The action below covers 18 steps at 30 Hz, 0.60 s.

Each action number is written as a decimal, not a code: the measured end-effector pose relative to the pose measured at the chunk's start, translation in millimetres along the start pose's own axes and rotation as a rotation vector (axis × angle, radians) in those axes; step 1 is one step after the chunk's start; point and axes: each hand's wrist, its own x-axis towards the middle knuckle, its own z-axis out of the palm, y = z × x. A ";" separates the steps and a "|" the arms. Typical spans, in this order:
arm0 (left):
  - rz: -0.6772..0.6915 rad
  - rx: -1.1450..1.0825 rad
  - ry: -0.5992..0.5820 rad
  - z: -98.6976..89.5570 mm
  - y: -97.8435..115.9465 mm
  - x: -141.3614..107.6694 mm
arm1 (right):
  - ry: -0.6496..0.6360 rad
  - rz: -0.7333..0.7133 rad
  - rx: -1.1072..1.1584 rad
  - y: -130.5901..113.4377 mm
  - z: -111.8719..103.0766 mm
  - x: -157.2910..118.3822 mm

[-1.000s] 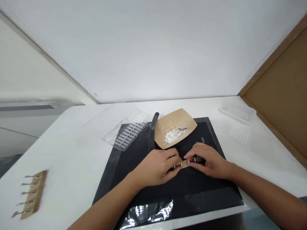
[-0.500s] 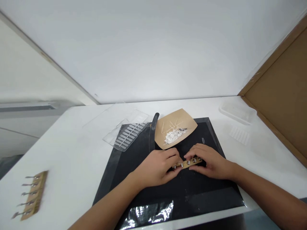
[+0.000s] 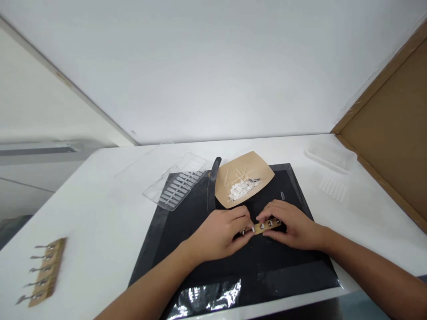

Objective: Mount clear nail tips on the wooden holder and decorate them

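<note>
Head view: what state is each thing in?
Left hand: closed at held strip's left end
Right hand: curled, fingers and thumb astride held strip
Held strip: partly covered, studs showing
Tan tray: open, holding white bits and sticks
Dark file: against tray
Other strip: on table, five stems attached
Black mat: flat
Clear container: lid unclear

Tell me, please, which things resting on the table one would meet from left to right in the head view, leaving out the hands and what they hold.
Wooden strip with metal pins → clear plastic case → dark curved file → brown paper tray → small clear piece → clear box.
</note>
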 end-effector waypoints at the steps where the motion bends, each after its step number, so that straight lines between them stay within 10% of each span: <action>1: 0.000 0.001 -0.001 0.5 -0.1 -0.3 | 0.004 0.003 0.006 -0.1 0.0 0.0; 18: 0.012 0.019 -0.022 -0.7 -1.5 -0.7 | 0.047 0.029 0.058 -2.1 1.4 0.5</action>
